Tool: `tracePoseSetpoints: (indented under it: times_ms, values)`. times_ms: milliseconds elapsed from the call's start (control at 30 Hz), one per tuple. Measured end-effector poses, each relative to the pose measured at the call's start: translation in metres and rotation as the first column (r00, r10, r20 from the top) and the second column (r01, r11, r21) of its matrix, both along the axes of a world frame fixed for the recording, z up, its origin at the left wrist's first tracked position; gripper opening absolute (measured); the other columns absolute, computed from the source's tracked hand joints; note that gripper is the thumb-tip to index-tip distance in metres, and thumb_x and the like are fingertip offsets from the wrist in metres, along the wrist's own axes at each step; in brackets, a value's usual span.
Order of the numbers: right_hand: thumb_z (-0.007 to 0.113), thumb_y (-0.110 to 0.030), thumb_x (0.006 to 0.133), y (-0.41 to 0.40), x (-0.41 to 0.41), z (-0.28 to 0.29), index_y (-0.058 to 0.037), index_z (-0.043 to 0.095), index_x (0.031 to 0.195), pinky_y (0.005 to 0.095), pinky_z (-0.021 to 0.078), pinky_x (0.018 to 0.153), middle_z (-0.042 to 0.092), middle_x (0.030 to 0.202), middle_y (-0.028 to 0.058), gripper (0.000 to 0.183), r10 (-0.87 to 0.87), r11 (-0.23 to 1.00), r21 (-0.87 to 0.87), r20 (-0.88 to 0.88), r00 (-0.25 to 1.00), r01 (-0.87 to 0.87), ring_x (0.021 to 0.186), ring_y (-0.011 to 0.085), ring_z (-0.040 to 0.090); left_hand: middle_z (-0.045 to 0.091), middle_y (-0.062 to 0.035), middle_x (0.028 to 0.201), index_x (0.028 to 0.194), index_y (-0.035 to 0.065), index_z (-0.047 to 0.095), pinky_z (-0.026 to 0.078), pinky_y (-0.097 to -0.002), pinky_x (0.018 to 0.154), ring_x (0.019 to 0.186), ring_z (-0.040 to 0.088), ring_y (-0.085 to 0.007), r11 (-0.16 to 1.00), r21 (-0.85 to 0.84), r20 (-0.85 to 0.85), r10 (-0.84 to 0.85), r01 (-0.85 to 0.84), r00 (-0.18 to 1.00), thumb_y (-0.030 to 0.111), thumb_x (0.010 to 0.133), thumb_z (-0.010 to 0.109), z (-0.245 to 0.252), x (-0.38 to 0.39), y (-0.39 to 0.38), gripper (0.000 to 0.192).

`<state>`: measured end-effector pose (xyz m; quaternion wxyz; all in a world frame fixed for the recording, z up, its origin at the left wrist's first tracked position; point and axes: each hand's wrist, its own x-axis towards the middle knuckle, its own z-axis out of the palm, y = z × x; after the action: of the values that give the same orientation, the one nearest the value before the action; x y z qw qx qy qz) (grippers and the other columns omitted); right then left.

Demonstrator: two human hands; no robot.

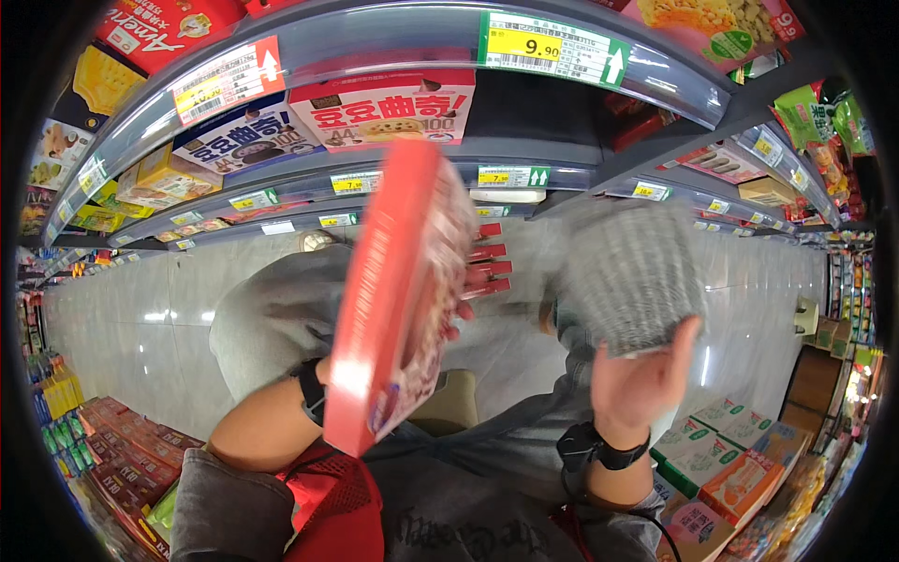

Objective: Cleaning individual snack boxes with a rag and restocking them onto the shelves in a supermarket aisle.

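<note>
A red cookie box (pixel 386 295), blurred by motion, stands tilted in front of my left forearm. My left hand (pixel 456 316) is mostly hidden behind it, with fingertips showing at its right side, closed on the box. On the right, my right hand (pixel 639 379) grips a grey ribbed cloth (pixel 632 274), also blurred, its thumb along the cloth's edge. Above them a red-and-white cookie box (pixel 383 112) and a blue-and-white cookie box (pixel 249 137) stand on a shelf. Beyond the held box, several red boxes (pixel 491 270) are partly visible low down.
Shelf edges with price tags (pixel 555 46) curve across the top. A stool (pixel 449 400) is partly visible between my legs. Stacked brown-red boxes (pixel 126 449) lie at lower left, green-and-white cartons (pixel 702 449) at lower right. A dark shelf divider (pixel 674 151) runs at upper right.
</note>
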<state>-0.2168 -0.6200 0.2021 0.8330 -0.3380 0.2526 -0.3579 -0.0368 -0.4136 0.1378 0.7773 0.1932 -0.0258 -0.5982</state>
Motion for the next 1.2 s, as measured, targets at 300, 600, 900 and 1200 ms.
tracePoseSetpoints:
  times_ms: [300,600,900,1200]
  values:
    - [0.044,-0.050,0.106,0.010,0.004,0.004,0.0084,0.045,0.143,0.0426,0.0426,0.110,0.056,0.142,0.0206,0.070,0.507,0.675,-0.435,-0.314,0.803,-0.596,0.128,0.0301,0.057,0.059,-0.0011,0.084,0.121,0.0038,0.059,0.040,-0.0256,0.063,0.074,0.053,-0.0053,0.822,0.481,0.422,-0.523,0.306,0.741,0.032,0.109,0.050,0.040,-0.036,-0.021,0.031]
    - [0.040,-0.041,0.110,0.033,0.018,-0.024,0.0016,0.048,0.144,0.0400,0.0332,0.115,0.054,0.146,0.0117,0.056,0.390,0.918,0.026,-0.234,0.890,-0.395,0.136,0.0247,0.049,0.061,-0.0079,0.128,0.143,0.0069,0.050,0.053,-0.0367,0.095,0.112,0.063,-0.0194,0.979,0.044,0.501,-0.193,0.198,0.844,0.026,0.100,0.066,-0.008,-0.017,-0.009,0.049]
    - [0.044,-0.039,0.110,0.054,0.022,-0.014,0.0053,0.040,0.150,0.0397,0.0282,0.119,0.046,0.153,0.0141,0.060,0.507,0.840,-0.065,-0.259,0.822,-0.538,0.141,0.0255,0.043,0.051,-0.0093,0.149,0.155,0.0108,0.038,0.046,-0.0469,0.111,0.132,0.054,-0.0240,0.991,0.133,-0.180,0.041,-0.017,0.983,0.047,0.101,0.059,0.006,-0.024,0.012,0.068]
    - [0.040,-0.039,0.111,0.046,0.021,-0.025,-0.0021,0.041,0.152,0.0406,0.0313,0.118,0.050,0.151,0.0084,0.055,0.555,0.831,0.221,-0.254,0.792,-0.511,0.139,0.0221,0.046,0.058,-0.0146,0.140,0.150,0.0079,0.046,0.049,-0.0502,0.106,0.124,0.060,-0.0295,0.986,0.164,-0.305,0.032,0.019,0.952,0.054,0.103,0.048,0.003,-0.033,0.005,0.066]
